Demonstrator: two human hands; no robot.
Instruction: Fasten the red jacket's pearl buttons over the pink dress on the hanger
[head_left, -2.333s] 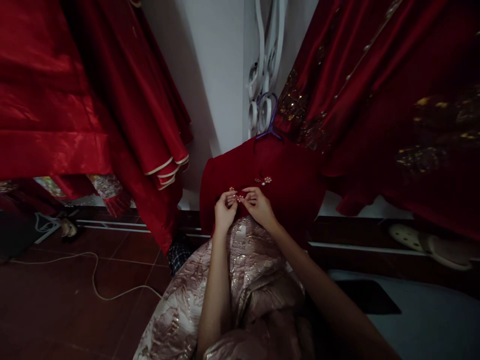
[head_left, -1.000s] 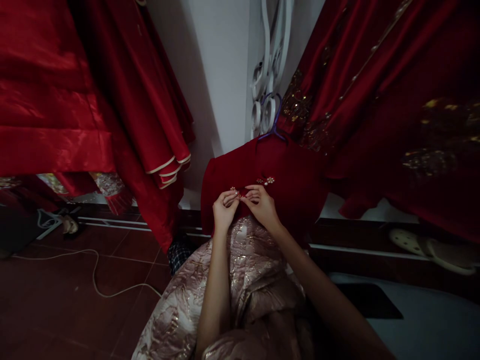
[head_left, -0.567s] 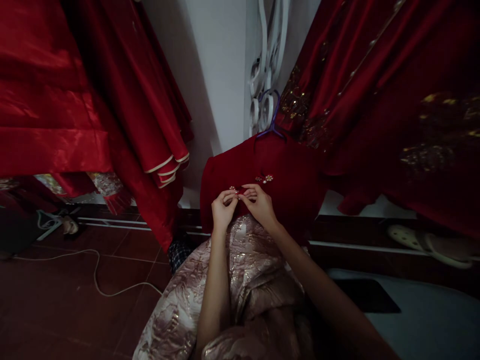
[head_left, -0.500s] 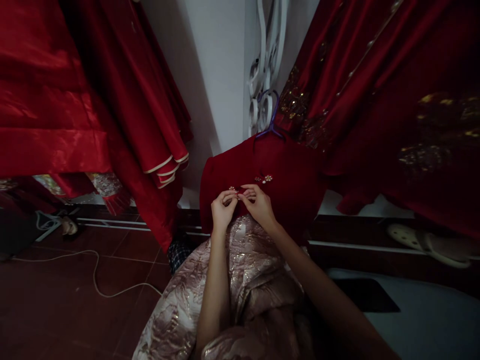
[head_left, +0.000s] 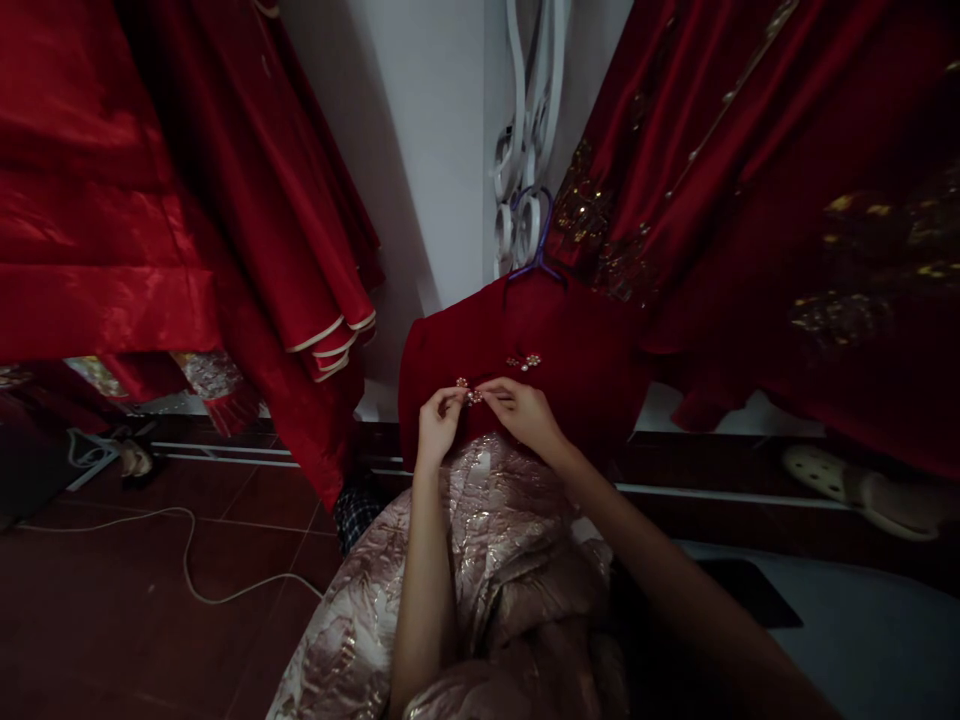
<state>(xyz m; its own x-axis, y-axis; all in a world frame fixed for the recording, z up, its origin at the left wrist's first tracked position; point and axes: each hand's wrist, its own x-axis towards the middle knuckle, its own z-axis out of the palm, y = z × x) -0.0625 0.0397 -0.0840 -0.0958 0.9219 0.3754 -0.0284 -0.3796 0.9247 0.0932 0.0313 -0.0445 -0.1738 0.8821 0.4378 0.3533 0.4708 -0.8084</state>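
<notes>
Left hand and right hand pinch shut on a beaded clasp of a hanging red garment.
The cloth is likely soft and light, the clasp small and probably fragile: take it by its edges.

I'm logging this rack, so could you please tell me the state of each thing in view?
Dark red fabric garment, hanging from hanger.
Purple plastic hanger, hooked on white scrolled ironwork.
Upper small jewelled clasp, looks fastened.
Lower small jewelled clasp, pinched by both hands.
Left hand, shut on it.
Right hand, likewise.
</notes>
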